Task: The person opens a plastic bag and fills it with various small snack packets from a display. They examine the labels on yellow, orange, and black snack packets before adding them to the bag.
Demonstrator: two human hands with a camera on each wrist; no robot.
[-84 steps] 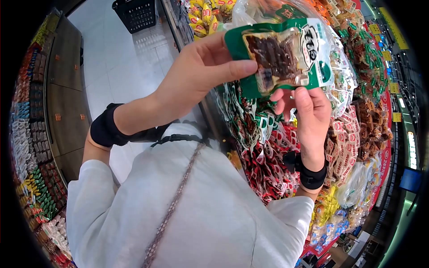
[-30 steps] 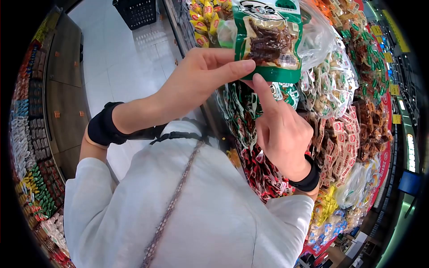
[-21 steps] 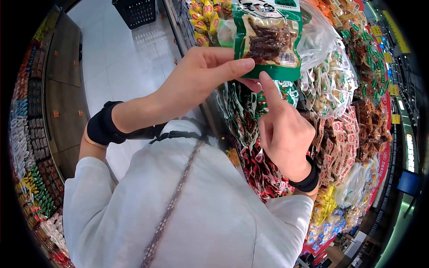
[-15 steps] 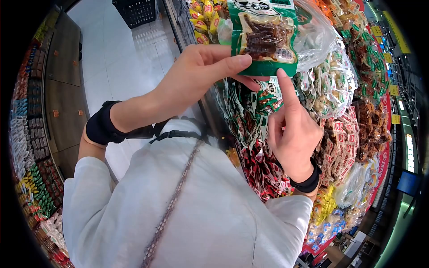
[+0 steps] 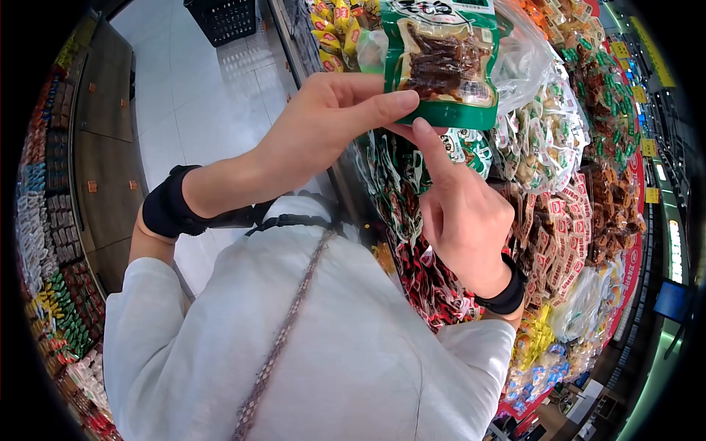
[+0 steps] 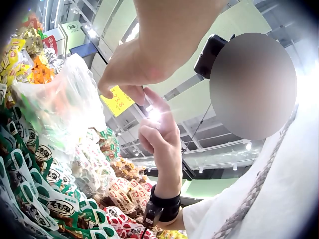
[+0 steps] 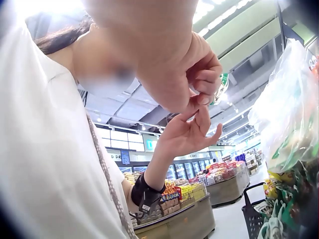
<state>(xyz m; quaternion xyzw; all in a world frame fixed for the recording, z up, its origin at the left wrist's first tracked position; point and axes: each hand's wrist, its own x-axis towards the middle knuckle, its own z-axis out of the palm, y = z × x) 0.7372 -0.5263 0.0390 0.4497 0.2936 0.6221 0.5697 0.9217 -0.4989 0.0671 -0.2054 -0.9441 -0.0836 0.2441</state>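
Observation:
In the head view my left hand [image 5: 323, 121] pinches the lower left corner of a green snack packet [image 5: 445, 62] between thumb and fingers. Brown food shows through its clear window. My right hand [image 5: 467, 220] is just below, index finger extended to the packet's bottom edge, other fingers curled in and holding nothing. From the left wrist, the left hand [image 6: 132, 64] hangs above the right hand [image 6: 162, 139]. The right wrist view shows the left hand [image 7: 184, 137] meeting the right hand [image 7: 169, 64] near the fingertips, the packet mostly hidden.
Below the hands lie heaped green packets [image 5: 397, 191] and red packets [image 5: 441, 294]. A clear plastic bag [image 5: 518, 66] sits behind the held packet. A black basket [image 5: 224, 20] stands on the floor [image 5: 213, 95], with stocked shelves [image 5: 62, 220] at far left.
The packet was turned from sideways to upright and shifted slightly about. My right hand went from nearly open beneath it to pointing, its fingertip sliding right along the bottom edge, then back left.

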